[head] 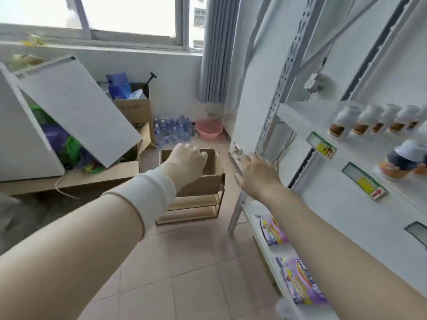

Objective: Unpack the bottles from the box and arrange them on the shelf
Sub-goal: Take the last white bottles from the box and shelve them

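An open cardboard box (209, 181) sits on a low wooden stand on the floor, beside the white shelf unit (305, 125). My left hand (187, 161), with a white wristband, hovers over the box opening, fingers curled down; the box contents are hidden behind it. My right hand (256, 173) reaches forward between box and shelf, fingers spread, holding nothing. Several white-capped bottles (367, 121) stand in a row on the upper shelf. A blurred jar with a white cap (404, 158) stands one shelf lower.
Purple snack packs (300, 280) lie on the bottom shelf. A white slanted cabinet (57, 116) and cardboard boxes (136, 107) fill the left. Packed water bottles (173, 130) and a pink basin (209, 129) stand under the window. Tiled floor lies in front.
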`<state>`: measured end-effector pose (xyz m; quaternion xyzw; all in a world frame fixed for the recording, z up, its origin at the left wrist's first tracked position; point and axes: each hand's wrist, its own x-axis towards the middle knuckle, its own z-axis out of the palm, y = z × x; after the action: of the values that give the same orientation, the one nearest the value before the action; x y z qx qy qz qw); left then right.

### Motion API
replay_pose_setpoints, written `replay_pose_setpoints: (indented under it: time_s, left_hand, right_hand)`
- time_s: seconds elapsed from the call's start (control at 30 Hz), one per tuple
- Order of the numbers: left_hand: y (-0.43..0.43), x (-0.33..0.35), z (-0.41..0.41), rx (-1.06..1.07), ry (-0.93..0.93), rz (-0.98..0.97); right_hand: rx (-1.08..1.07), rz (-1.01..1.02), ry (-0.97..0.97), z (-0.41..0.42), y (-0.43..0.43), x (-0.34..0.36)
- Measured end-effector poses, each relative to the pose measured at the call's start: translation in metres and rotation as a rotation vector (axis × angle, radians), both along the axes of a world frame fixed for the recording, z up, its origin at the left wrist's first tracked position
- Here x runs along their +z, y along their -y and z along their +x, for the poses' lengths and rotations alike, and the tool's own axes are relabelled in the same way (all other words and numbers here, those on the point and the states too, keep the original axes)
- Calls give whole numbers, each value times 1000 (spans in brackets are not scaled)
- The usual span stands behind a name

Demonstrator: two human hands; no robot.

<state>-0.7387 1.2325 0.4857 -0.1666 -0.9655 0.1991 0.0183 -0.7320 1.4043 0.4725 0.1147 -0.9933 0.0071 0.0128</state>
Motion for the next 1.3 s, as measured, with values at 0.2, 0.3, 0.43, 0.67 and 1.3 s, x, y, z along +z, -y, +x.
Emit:
replay_pose_setpoints:
  time_s: [0.2, 0.3, 0.43, 0.67, 1.3]
  left_hand:
    - [36, -64, -107, 97, 104, 39]
    - [54, -95, -150, 150, 201, 63]
    - [87, -137, -202, 226, 283, 109]
    - [142, -226, -305, 277, 415, 160]
    - [196, -419, -498, 479, 982, 382]
  right_hand:
    - [105, 6, 100, -121, 34, -63]
    - [137, 26, 170, -175, 47, -92]
    - [201, 51, 247, -238, 69, -133]
    - [262, 112, 355, -347, 119, -209]
    - [76, 59, 827, -518, 218, -406]
